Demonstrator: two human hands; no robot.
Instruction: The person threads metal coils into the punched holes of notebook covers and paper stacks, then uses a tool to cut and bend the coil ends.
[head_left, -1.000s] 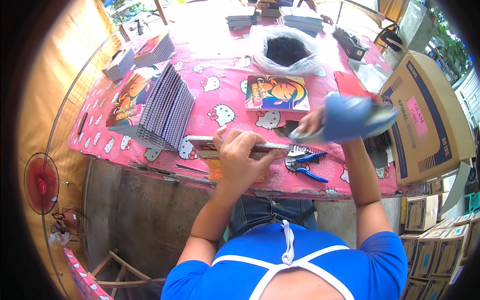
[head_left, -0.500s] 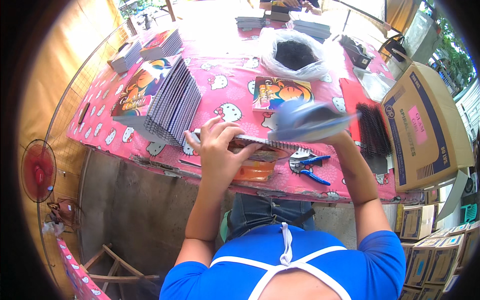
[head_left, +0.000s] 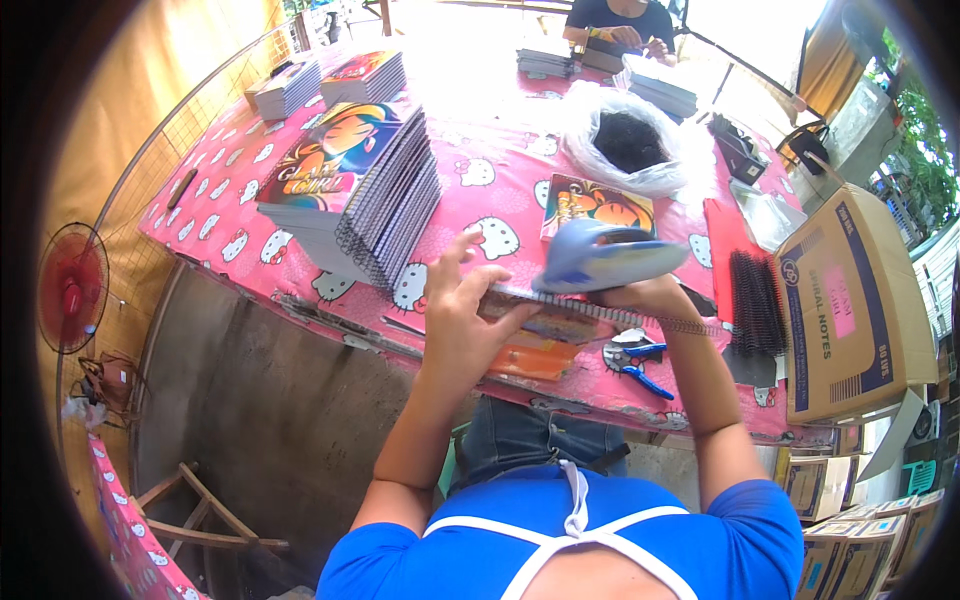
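On my table (head_left: 490,207) I've got a notebook stack (head_left: 350,190) left of my left hand (head_left: 468,305), pliers (head_left: 650,384) to its right, carton (head_left: 855,315) way over right, and a bag (head_left: 588,120) just behind a lone notebook (head_left: 598,208).

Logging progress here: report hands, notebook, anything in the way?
Left hand gripping notebook on edge, coil up. Right hand holding blue slipper at the coil; contact unclear. Coil sticks out past notebook's right end. Blue-handled pliers lying close by.
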